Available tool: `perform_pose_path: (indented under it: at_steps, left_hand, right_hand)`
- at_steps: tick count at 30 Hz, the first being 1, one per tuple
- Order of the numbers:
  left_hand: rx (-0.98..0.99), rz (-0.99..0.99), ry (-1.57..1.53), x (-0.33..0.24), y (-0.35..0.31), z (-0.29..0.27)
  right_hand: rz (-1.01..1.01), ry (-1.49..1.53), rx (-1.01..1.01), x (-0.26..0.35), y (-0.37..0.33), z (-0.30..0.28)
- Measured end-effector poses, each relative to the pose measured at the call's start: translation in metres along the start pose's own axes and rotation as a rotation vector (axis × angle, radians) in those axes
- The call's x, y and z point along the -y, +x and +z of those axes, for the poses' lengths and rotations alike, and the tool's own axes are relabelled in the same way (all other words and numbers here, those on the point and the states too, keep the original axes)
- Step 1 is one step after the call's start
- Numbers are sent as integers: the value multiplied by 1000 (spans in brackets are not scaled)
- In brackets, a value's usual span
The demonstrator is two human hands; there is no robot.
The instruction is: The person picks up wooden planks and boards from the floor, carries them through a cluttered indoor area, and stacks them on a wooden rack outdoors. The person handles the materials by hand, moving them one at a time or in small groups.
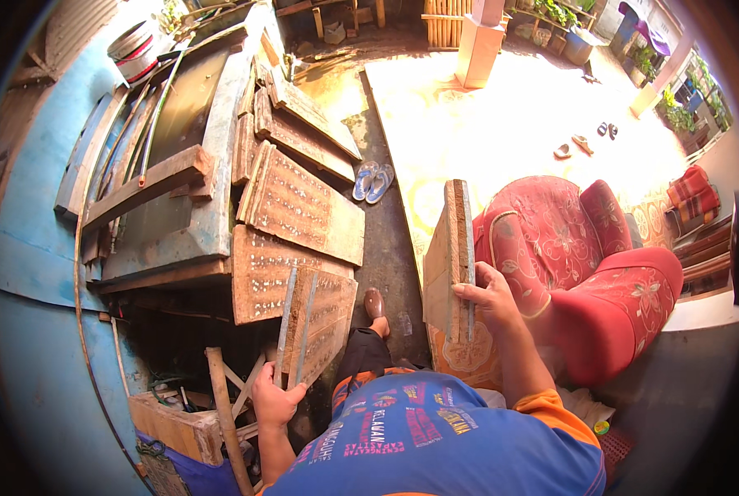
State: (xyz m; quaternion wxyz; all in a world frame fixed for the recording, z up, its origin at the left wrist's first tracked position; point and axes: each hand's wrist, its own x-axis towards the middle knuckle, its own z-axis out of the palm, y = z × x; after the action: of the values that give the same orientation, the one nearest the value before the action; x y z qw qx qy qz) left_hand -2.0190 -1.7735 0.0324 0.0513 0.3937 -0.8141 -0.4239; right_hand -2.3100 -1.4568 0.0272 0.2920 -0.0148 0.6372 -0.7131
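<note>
My left hand (275, 397) is closed on the lower edge of a thick wooden board (326, 324), which stands tilted and has grey strips along its side. Rows of pale marks cover its broad face. On the other side, my right hand (497, 299) grips a second wooden board (445, 273) by its edge, thumb on the near face. This one is held upright, and a grey strip runs down its right side. Several similar marked boards, among them a large one (312, 198), lean in an overlapping row against the tank at the left.
A water-filled tank with a blue-grey rim (171, 241) has a plank (150, 188) across it. A red patterned armchair (551, 248) stands at the right. Blue sandals (373, 182) lie ahead on the floor. A wooden box (175, 422) and upright sticks stand at the lower left.
</note>
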Motion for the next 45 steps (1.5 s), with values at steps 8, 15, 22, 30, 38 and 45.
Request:
perform_pose_path:
  at_steps: [8, 15, 22, 30, 38, 45]
  left_hand:
    - [121, 23, 40, -57, 162, 25]
    - [157, -29, 102, -102, 254, 18]
    - [89, -188, 143, -140, 296, 29]
    - [1, -438, 142, -202, 330, 55]
    - [-42, -599, 191, -249, 361, 71]
    - [-103, -703, 92, -282, 372, 83]
  right_hand:
    - [3, -90, -35, 71, 174, 23]
    - [41, -155, 13, 89, 334, 36]
    - [93, -150, 130, 76, 482, 53]
    - [210, -297, 218, 21, 633, 104]
    - [367, -607, 261, -46, 717, 163]
    - [292, -775, 383, -78, 745, 226]
